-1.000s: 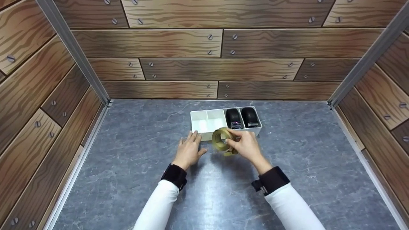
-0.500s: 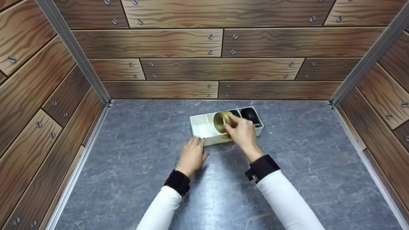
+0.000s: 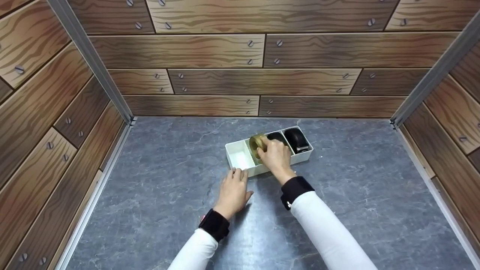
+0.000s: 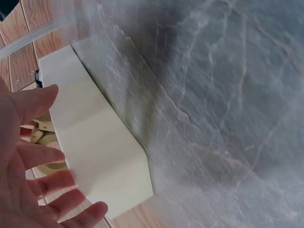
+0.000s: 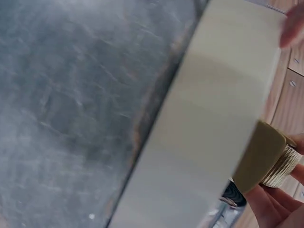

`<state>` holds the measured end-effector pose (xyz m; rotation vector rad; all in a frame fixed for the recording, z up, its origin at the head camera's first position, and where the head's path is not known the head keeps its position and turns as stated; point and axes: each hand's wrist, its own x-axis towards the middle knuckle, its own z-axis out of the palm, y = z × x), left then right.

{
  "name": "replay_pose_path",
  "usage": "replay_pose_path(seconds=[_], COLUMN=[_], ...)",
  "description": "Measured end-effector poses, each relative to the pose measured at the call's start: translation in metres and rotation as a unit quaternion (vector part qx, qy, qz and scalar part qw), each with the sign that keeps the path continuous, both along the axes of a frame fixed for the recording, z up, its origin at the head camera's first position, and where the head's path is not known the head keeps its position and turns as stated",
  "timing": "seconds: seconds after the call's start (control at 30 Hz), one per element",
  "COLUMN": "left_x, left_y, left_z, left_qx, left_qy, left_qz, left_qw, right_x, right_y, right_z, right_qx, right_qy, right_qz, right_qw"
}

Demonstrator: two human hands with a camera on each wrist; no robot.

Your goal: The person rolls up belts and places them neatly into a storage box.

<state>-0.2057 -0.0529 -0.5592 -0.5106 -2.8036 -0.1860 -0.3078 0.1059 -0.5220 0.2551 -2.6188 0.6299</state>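
Note:
A white box with a row of compartments stands slightly turned on the floor. My right hand pinches a rolled gold belt, which sits partly down in the second compartment from the left. Its smooth gold buckle and ribbed strap show in the right wrist view. Two rolled black belts fill the right compartments; the outer black belt is plain to see, the other black belt is partly behind my hand. My left hand rests its extended fingertips at the box's front left edge.
The leftmost compartment shows a bare white bottom. A grey marbled floor surrounds the box. Wood-patterned walls enclose the back and both sides, with metal strips along the corners.
My right hand has carried the gold belt from in front of the box up over its wall and into the compartment. The box's left end has swung nearer, and my left hand with it.

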Motion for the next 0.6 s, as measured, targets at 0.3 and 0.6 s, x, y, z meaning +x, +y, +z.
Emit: replay_pose_path(seconds=[0.3, 0.6], left_x=[0.004, 0.007], left_y=[0.004, 0.007], left_z=[0.002, 0.0], left_qx=[-0.03, -0.059], left_qy=[-0.004, 0.004], left_qz=[0.012, 0.009], left_qw=[0.9995, 0.9982], right_x=[0.001, 0.004], right_y=[-0.007, -0.019], right_z=[-0.015, -0.025], right_qx=[0.033, 0.053], right_qy=[0.021, -0.002], right_qz=[-0.008, -0.015], right_qw=[0.9992, 0.9985])
